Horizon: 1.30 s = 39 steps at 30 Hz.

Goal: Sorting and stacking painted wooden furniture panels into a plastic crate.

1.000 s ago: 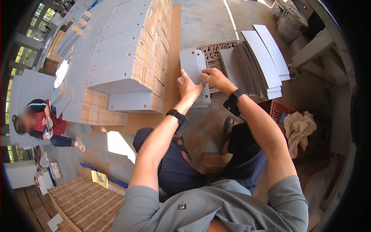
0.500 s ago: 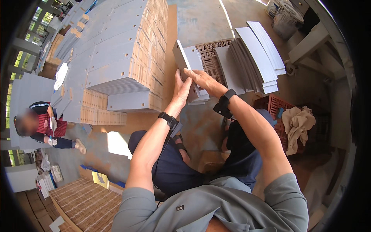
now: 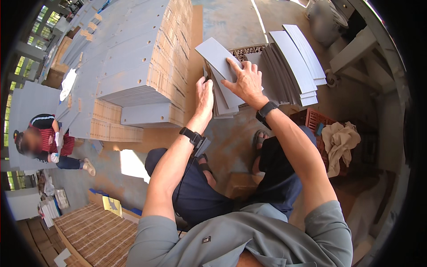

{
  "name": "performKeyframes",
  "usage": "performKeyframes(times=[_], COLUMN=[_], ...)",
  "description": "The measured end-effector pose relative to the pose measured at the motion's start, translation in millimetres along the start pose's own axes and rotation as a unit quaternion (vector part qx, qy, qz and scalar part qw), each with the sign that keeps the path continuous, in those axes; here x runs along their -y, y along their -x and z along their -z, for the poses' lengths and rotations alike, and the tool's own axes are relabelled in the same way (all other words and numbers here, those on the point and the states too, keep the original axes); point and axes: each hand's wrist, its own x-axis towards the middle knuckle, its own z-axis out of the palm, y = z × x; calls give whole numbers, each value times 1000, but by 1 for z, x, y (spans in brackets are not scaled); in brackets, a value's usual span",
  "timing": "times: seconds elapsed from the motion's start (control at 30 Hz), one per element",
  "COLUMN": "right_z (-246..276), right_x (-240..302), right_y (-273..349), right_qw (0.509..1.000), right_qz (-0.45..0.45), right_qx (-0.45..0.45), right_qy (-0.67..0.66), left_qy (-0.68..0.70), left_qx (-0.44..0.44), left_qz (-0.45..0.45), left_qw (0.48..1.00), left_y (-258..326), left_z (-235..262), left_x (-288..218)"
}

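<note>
My right hand (image 3: 247, 83) lies with thumb and fingers spread on the face of a plain grey board (image 3: 214, 51). This board slants over other grey boards on a brown slotted crate (image 3: 244, 52). My left hand (image 3: 205, 97) is at the left edge of these boards, its fingers bent and close together. A thin grey sliver shows by its fingertips; what it grips is mostly hidden. Right of my right hand leans a row of grey boards (image 3: 278, 66), with a few wider pale boards (image 3: 291, 58) at its outer side.
Large stacks of drilled grey boards (image 3: 129, 58) stand at the left. A person in a red apron (image 3: 60, 142) is farther left. A red crate (image 3: 316, 119) with a beige cloth (image 3: 340, 142) sits at right. A bucket (image 3: 327, 22) stands far right; a woven mat (image 3: 95, 231) lies lower left.
The drilled board my hands held upright together no longer shows its face. My hands have parted; the right moved right and spread over a plain board now turned face up.
</note>
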Motion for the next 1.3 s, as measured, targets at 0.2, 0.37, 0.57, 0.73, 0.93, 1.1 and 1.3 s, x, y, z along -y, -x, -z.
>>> performKeyframes(times=[0.2, 0.37, 0.57, 0.73, 0.93, 1.1, 1.3], right_z=[-18, -19, -14, -26, -50, -50, -50], right_x=[-19, -30, -74, -85, -49, -31, -5], right_y=[13, 18, 18, 17, 18, 17, 38], right_qw=[988, 987, 975, 994, 942, 974, 974], right_qz=[-31, -84, -200, -82, -155, -101, 72], right_qx=[134, 133, 44, 56, 278, 158, 160], right_qy=[76, 43, 83, 43, -106, -128, -141], left_qy=[9, -18, -201, -355, -385, -356, -5], left_qx=[12, 30, 3, 30, 36, 75, 41], left_qz=[23, 2, -32, -53, -71, -96, 90], left_qw=[1000, 999, 979, 933, 920, 926, 995], left_y=[10, 0, -14, -25, -20, -27, -20], left_z=[-5, -2, -10, -11, -10, -9, -16], left_x=[-9, 3, 22, 37, 45, 41, 16])
